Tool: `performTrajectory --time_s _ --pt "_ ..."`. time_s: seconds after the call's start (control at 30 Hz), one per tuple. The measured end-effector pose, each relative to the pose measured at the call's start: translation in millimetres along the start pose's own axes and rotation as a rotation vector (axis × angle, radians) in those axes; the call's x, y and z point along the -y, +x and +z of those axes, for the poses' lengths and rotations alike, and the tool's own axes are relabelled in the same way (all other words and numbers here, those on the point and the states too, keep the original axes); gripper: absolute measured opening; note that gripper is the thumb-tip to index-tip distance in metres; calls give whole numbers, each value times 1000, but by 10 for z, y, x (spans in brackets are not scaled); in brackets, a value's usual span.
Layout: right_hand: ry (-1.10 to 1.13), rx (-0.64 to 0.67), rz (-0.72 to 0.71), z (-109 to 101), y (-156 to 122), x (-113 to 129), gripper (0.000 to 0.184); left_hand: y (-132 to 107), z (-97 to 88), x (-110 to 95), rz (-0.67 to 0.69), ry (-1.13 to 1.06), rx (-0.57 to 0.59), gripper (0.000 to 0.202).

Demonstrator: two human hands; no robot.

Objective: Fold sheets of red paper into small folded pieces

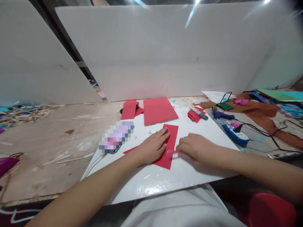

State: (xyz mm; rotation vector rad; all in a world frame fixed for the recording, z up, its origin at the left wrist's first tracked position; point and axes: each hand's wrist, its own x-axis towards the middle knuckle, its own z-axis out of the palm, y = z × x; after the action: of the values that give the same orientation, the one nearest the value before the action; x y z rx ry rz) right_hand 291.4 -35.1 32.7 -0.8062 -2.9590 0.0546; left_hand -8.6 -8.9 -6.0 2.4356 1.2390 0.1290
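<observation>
My left hand [153, 147] lies with fingers spread on a red sheet of paper [172, 134], pressing it to a white board [142, 184]. Another red corner [129, 150] pokes out on the left beneath that wrist. Just right of the sheet, my right hand [196, 146] is closed round a thin pinkish stick [174, 154]. The stick's tip is blurred over the sheet's right edge, and its exact kind cannot be made out. Behind the hands rests a larger red rectangular board [159, 110].
Left of the hands is a phone [117, 137] with a white cable. Red pieces [129, 109] lie at the back; a grey-handled cutter [199, 113] sits on small red squares [193, 116]. At right are a blue glue gun [223, 115], a blue-and-white device [236, 135] and cables. White panels [165, 50] stand behind.
</observation>
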Motion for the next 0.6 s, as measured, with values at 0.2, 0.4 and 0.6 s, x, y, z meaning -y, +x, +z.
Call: performTrajectory --time_s 0.2,0.4,0.6 --pt "-277 128 661 -307 98 -553 40 50 49 62 -146 -132 -317 60" --pt "-399 239 695 -421 352 -419 39 140 77 189 -231 -409 -389 73" --pt "132 377 146 -480 847 -71 70 241 124 351 -245 -864 -522 69"
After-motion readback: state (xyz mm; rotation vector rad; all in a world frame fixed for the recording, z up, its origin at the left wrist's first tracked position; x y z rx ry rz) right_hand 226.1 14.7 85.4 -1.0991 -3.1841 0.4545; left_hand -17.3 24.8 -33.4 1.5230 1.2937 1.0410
